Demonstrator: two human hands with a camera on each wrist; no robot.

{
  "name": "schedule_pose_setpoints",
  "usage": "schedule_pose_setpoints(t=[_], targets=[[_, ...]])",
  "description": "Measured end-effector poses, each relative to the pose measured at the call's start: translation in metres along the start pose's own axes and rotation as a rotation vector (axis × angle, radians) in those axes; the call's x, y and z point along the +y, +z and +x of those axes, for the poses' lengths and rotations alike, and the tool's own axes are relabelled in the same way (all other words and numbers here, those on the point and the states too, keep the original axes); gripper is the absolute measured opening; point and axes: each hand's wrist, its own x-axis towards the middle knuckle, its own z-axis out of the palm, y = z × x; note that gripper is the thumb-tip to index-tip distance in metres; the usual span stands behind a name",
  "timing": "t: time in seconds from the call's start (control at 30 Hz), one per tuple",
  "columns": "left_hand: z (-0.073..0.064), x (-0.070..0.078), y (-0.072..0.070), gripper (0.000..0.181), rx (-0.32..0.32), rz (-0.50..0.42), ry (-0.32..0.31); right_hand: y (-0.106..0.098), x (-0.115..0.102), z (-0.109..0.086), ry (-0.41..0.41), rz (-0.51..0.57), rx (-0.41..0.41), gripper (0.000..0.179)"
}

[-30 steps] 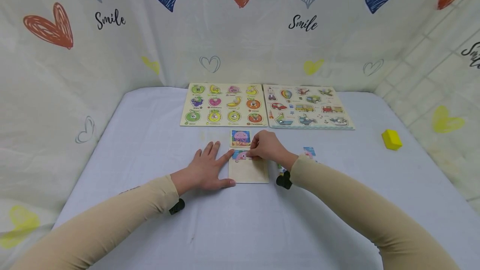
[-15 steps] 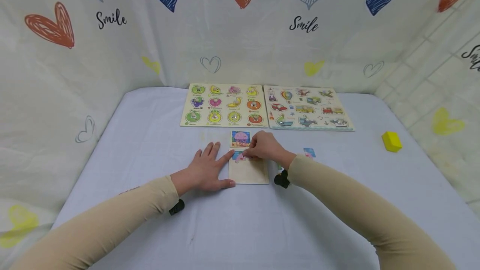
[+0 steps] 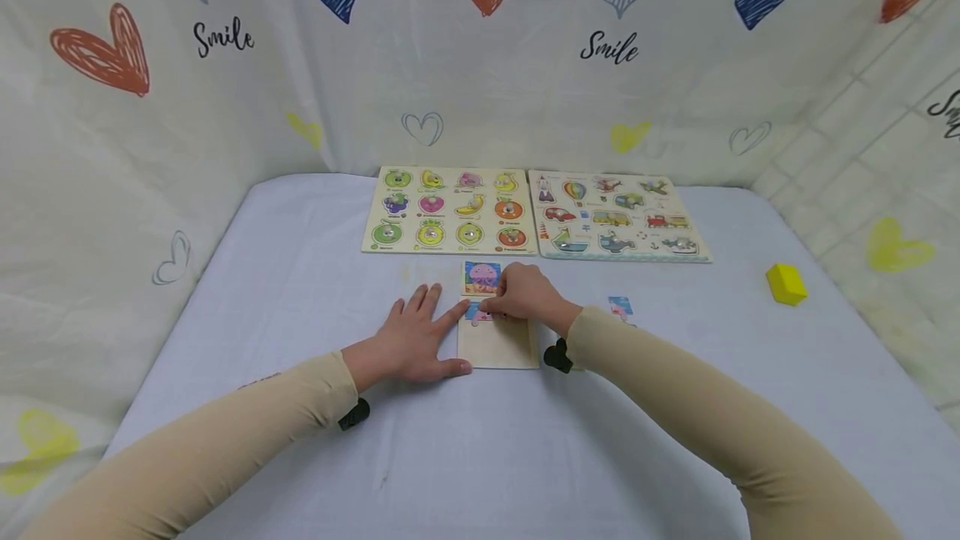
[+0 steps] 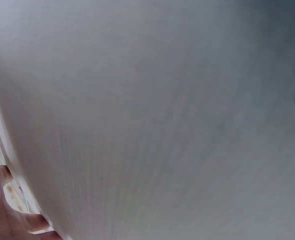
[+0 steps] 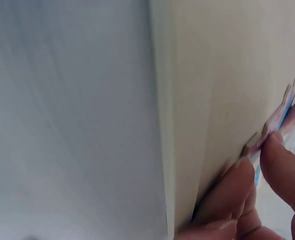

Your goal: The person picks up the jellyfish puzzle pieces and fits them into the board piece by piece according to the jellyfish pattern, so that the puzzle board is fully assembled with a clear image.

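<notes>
A small wooden puzzle tray (image 3: 495,348) lies in front of me in the head view, with a jellyfish picture (image 3: 480,276) at its far end. My left hand (image 3: 412,344) lies spread on the table, its index fingertip and thumb at the tray's left edge. Over the upper part of the tray, my right hand (image 3: 531,297) pinches a pink and blue puzzle piece (image 3: 477,313), partly hidden by the fingers. In the right wrist view the thumb presses that puzzle piece (image 5: 275,120) low over the bare wood, and another fingertip meets its far end.
Behind the tray stand a fruit peg board (image 3: 448,225) and a vehicle peg board (image 3: 622,227). Another puzzle piece (image 3: 620,305) lies to the right, partly behind the right sleeve. A yellow block (image 3: 786,284) sits far right. The left wrist view shows mostly white cloth (image 4: 152,115).
My right hand has shifted slightly left across the tray, and its fingers cover more of the pink and blue piece. The left hand has stayed in place.
</notes>
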Motion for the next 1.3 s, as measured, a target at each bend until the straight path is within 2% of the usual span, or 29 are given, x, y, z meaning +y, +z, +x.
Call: schedule_pose_setpoints(t=[0.37, 0.67, 0.83, 0.93, 1.07, 1.3], targets=[[-0.002, 0.002, -0.001, 0.091, -0.009, -0.023, -0.008, -0.014, 0.015, 0.002, -0.078, 0.026, -0.084, 0.012], [-0.001, 0.003, -0.001, 0.092, -0.009, -0.013, -0.005, -0.008, 0.017, 0.001, -0.076, -0.016, -0.015, 0.015], [-0.001, 0.003, -0.002, 0.091, -0.008, -0.014, -0.004, -0.01, 0.017, -0.001, -0.088, -0.026, -0.031, 0.014], [-0.001, 0.004, -0.002, 0.091, -0.008, -0.017, -0.004, -0.015, 0.021, -0.003, -0.124, -0.009, -0.072, 0.013], [-0.002, 0.004, -0.002, 0.091, -0.012, -0.025, -0.01, -0.025, 0.032, -0.006, -0.174, 0.023, -0.101, 0.022], [-0.003, 0.003, -0.002, 0.091, -0.005, -0.029, -0.01, -0.046, 0.058, -0.022, -0.237, 0.103, -0.004, 0.03]])
